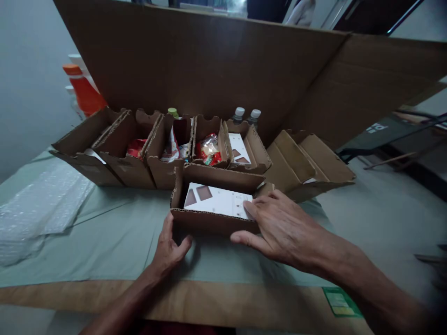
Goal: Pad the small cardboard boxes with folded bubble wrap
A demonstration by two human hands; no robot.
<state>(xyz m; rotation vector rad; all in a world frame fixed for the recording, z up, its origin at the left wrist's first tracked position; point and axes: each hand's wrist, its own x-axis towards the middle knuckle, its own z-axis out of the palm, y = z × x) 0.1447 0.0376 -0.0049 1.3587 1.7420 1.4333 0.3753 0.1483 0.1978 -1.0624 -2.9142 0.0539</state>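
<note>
A small open cardboard box [209,222] stands on the green cloth in front of me, with a white card [216,199] printed with brown shapes lying inside it. My left hand [170,247] presses thumb and fingers against the box's near left corner. My right hand [279,225] lies over the box's right end, its fingers flat on the card's right edge and its thumb along the front wall.
Behind stands a row of open cardboard boxes [129,153] with red snack packets [208,150] and another white card [239,148]; empty ones lie right [307,160]. Bottle tops [246,113], an orange bottle [84,90], bubble wrap [38,204], a tall cardboard sheet [216,65] surround them.
</note>
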